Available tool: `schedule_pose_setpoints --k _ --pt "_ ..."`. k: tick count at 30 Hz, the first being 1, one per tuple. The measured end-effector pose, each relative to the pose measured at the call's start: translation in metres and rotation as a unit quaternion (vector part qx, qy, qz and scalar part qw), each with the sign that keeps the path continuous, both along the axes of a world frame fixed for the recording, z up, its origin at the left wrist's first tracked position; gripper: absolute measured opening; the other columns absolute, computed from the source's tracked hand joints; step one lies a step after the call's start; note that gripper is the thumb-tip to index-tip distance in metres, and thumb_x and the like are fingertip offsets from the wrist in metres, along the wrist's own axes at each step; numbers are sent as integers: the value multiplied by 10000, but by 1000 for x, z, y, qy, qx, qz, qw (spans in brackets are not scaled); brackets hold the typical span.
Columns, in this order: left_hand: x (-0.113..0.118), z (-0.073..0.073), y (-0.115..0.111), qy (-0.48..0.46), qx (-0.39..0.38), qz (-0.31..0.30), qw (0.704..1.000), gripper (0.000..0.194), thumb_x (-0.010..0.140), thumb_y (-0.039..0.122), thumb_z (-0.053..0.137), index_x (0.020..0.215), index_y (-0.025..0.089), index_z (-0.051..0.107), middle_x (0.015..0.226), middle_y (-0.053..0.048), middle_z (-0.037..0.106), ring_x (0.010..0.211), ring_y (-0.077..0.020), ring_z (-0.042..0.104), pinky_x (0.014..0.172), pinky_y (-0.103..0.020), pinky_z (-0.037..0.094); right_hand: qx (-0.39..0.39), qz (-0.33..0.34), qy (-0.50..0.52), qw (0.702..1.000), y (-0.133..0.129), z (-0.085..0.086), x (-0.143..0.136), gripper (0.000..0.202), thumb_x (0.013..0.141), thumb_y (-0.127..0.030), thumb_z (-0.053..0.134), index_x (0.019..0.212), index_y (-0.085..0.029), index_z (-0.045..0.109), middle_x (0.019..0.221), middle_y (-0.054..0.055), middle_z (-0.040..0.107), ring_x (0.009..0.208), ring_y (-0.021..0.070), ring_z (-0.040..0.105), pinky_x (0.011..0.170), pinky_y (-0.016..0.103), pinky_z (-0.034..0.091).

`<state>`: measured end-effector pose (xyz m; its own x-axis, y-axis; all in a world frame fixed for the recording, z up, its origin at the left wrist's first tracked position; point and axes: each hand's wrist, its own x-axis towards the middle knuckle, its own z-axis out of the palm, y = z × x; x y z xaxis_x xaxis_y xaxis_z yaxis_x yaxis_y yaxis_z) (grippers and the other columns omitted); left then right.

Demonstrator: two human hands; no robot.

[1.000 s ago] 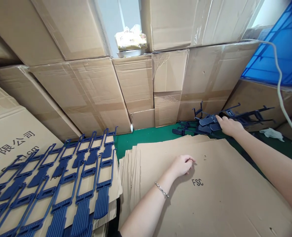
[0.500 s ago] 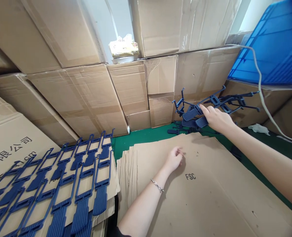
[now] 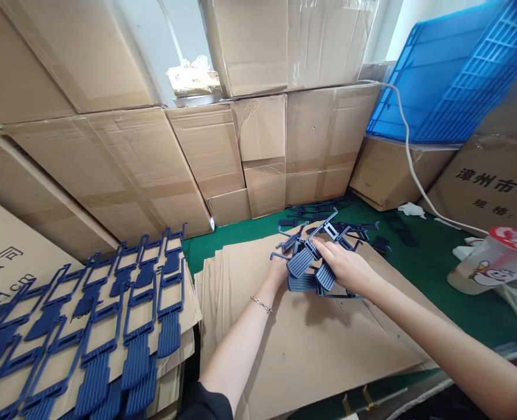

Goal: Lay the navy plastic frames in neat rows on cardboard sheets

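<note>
My right hand (image 3: 345, 265) is closed around a bunch of dark blue plastic frames with ribbed plates (image 3: 302, 262), held over the cardboard stack. Thin hooked arms stick up from the bunch, and several ribbed plates hang below my fingers. Against its left side rests my left hand (image 3: 278, 271), a chain bracelet at the wrist. The parts hide its fingers, so its grip cannot be made out. Beneath both hands lie flat cardboard sheets (image 3: 258, 361). At the left, more of these blue frames (image 3: 171, 315) are laid out in rows on another cardboard stack.
Further loose blue parts (image 3: 315, 210) lie on the green table (image 3: 206, 249) at the back. Cartons (image 3: 122, 169) form a wall behind. To the right are a blue crate (image 3: 433, 81), a white cable (image 3: 409, 134) and a plastic cup (image 3: 481, 265). A tissue pack (image 3: 192, 81) sits on a ledge.
My right hand has brought the bunch of blue frames from the back of the table leftward and nearer, over the cardboard. My left hand has moved up to meet it. The view has turned right.
</note>
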<state>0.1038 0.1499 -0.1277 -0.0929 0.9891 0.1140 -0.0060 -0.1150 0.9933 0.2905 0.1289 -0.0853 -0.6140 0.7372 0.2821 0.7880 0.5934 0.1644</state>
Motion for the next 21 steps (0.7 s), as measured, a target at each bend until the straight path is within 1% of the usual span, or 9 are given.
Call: schedule_pose_setpoints --k 3,6,8,10,12,14,16,19,21 --pt "-1 -3 -1 18 -2 25 1000 254 862 365 511 912 132 598 909 -43 623 830 -157 596 769 -370 492 4 -13 -18 1000 -3 -14 1 632 773 -31 305 1384 -161 209 1004 96 534 831 207 540 577 272 404" --pt "-6 -6 1 21 -13 90 996 322 880 419 459 918 124 584 858 -36 613 770 -145 595 720 -350 498 4 -20 -21 1000 -4 -29 4 630 768 -9 307 1381 -137 233 1012 102 539 833 201 549 646 283 420" --pt "-11 -4 4 27 -32 127 991 327 885 421 447 932 125 576 859 -36 609 751 -139 592 693 -334 500 4 -18 -28 999 -5 -37 6 621 778 -6 302 1383 -133 245 1016 104 544 813 195 556 658 285 420" --pt "-18 1 5 42 -61 140 987 304 883 401 461 943 124 572 856 -33 606 728 -131 589 664 -317 503 3 -11 -42 999 -7 -42 5 611 790 -10 297 1385 -144 263 1026 104 546 774 183 564 653 287 416" --pt "-28 6 0 67 -97 129 985 274 875 374 486 948 124 572 847 -29 605 702 -122 586 635 -300 506 -8 -11 -48 999 -9 -44 4 608 800 -14 295 1389 -164 277 1058 105 544 764 178 572 661 290 415" --pt "-39 11 -13 100 -127 113 980 254 868 357 506 943 124 573 824 -23 604 665 -111 578 604 -284 503 -37 -18 -42 998 -9 -43 2 616 794 -11 301 1389 -173 289 1096 107 537 777 176 584 676 291 418" --pt "-51 16 -34 141 -147 112 973 248 864 357 512 921 124 576 786 -12 601 631 -103 569 584 -272 494 -66 -30 -31 997 -8 -42 1 627 777 -4 315 1383 -162 304 1120 115 531 772 173 597 668 284 420" --pt "-64 22 -75 209 -159 135 955 233 849 356 530 837 129 585 707 6 594 594 -102 552 594 -277 474 -86 -36 -17 996 -7 -41 0 608 775 -13 326 1367 -153 332 1137 122 529 778 167 609 645 265 423" --pt "-68 24 -104 252 -163 155 941 204 808 335 570 748 141 590 644 4 593 586 -125 552 604 -288 452 -94 -33 -11 995 -8 -41 1 587 793 -29 318 1364 -161 335 1159 122 524 814 170 610 648 260 428"
